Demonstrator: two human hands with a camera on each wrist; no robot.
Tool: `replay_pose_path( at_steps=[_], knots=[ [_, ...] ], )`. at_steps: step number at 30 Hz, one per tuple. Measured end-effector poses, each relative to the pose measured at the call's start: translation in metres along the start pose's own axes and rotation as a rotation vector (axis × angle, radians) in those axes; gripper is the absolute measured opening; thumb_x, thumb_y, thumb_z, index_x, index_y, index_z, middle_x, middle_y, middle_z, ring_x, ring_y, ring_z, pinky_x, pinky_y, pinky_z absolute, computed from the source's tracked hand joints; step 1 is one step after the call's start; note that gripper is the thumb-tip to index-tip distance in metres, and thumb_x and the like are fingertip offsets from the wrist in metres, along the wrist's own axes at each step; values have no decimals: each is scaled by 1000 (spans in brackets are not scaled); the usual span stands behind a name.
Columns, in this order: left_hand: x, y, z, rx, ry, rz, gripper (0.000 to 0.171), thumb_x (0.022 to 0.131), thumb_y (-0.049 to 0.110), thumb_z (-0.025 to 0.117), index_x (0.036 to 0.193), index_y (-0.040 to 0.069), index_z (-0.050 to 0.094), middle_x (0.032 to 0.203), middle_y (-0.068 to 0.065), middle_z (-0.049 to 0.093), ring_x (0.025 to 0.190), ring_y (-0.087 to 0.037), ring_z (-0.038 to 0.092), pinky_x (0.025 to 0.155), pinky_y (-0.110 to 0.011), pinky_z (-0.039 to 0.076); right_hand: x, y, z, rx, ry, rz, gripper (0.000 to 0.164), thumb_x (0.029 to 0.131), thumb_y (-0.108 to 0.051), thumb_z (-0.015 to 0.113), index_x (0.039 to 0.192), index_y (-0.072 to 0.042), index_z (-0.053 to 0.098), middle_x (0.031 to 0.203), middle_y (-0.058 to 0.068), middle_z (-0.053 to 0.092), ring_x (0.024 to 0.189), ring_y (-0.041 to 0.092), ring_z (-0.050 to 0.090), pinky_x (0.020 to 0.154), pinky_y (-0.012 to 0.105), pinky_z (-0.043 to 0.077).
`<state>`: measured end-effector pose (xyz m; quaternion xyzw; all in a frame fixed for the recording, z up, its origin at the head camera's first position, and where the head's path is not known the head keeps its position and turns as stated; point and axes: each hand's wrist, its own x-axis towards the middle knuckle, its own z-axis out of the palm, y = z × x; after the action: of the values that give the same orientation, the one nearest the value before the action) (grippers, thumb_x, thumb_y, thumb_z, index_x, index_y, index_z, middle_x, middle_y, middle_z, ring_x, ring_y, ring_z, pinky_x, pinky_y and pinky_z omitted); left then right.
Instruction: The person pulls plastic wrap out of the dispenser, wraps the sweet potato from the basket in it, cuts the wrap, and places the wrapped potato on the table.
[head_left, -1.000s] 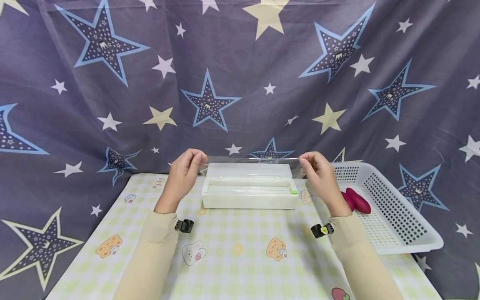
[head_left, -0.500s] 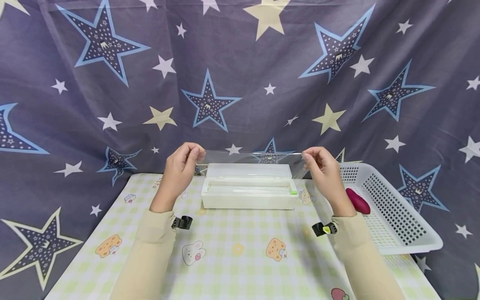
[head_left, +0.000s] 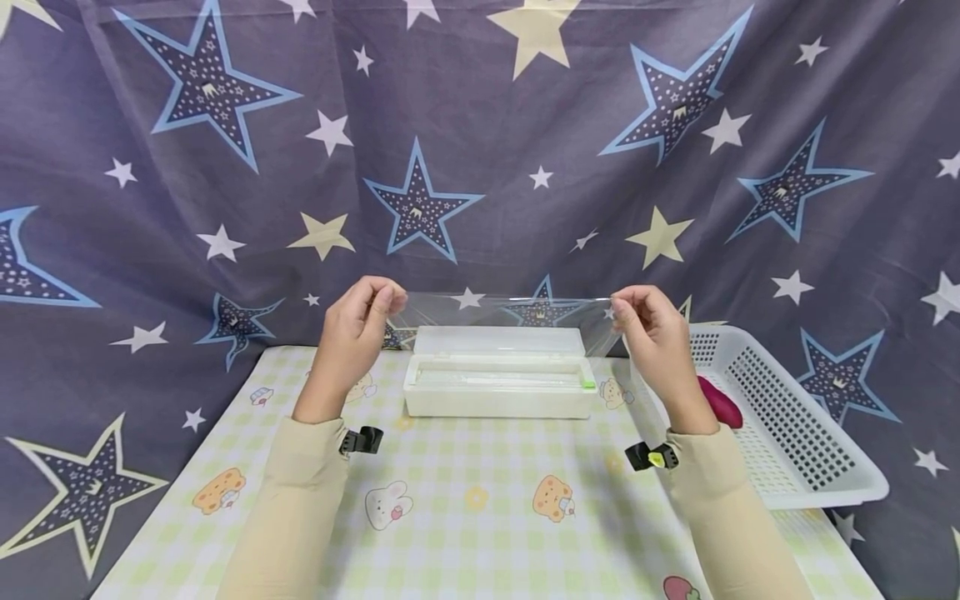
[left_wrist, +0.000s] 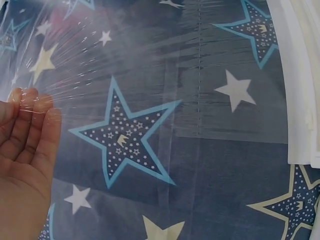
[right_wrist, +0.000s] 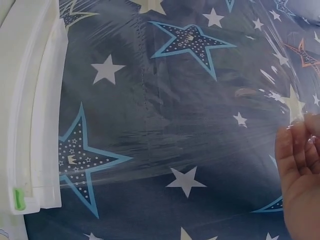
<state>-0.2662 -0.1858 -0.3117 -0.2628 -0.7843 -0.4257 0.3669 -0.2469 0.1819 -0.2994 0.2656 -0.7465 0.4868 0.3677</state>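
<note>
A sheet of clear cling film [head_left: 510,312] is stretched taut between the two raised hands. My left hand [head_left: 356,329] pinches its left top corner between thumb and fingers. The right top corner is pinched the same way by my right hand [head_left: 660,342]. Below, the film runs down to a white cling film dispenser box [head_left: 498,404] with its lid [head_left: 498,342] standing up at the back. A small green slider [head_left: 588,385] sits at the box's right end. In the left wrist view, pull creases fan across the film from the fingertips [left_wrist: 45,102].
To the right stands a white perforated basket [head_left: 795,408], holding a magenta elongated object [head_left: 722,402] partly hidden by my right wrist. A checked tablecloth [head_left: 480,550] covers the table. Behind hangs a blue-grey curtain [head_left: 480,100] with stars.
Both hands have risen and moved slightly apart, drawing more film up above the box. The box and basket have stayed in place.
</note>
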Motion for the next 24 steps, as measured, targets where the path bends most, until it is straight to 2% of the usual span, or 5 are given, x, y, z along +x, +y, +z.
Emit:
replay_pose_path(
  at_steps=[5, 13, 16, 20, 24],
  knots=[
    [3, 3, -2, -6, 19, 20, 19, 107, 13, 48, 103, 4, 65, 95, -4, 66, 88, -16, 65, 79, -20, 51, 2, -5, -2, -3, 10, -16, 7, 95, 12, 58, 101, 16, 60, 80, 22, 58, 65, 24, 56, 60, 13, 46],
    [3, 7, -5, -29, 4, -5, 19, 107, 15, 49, 106, 5, 65, 97, -3, 67, 90, -15, 65, 82, -21, 52, 3, -6, -6, 38, -24, 24, 9, 96, 10, 58, 103, 15, 60, 80, 26, 59, 67, 23, 56, 62, 13, 45],
    [0, 7, -6, -32, -4, -24, 20, 107, 16, 48, 108, 6, 66, 99, -2, 68, 91, -15, 66, 82, -21, 52, 1, 5, -7, 78, -40, 42, 9, 97, 9, 57, 104, 14, 60, 82, 26, 59, 68, 22, 56, 62, 14, 46],
    [-4, 6, -7, -36, -20, -42, 20, 108, 18, 47, 110, 8, 64, 99, 0, 70, 91, -14, 66, 81, -20, 52, -4, 23, -7, 122, -59, 68, 10, 98, 6, 59, 106, 9, 62, 83, 18, 61, 69, 18, 58, 62, 17, 49],
    [-7, 6, -6, -61, -46, -45, 20, 109, 17, 45, 111, 6, 62, 96, -1, 69, 86, -13, 65, 77, -22, 53, -8, 29, -7, 185, -83, 82, 10, 98, 5, 59, 108, 8, 62, 82, 16, 59, 68, 17, 58, 62, 20, 53]
  ],
)
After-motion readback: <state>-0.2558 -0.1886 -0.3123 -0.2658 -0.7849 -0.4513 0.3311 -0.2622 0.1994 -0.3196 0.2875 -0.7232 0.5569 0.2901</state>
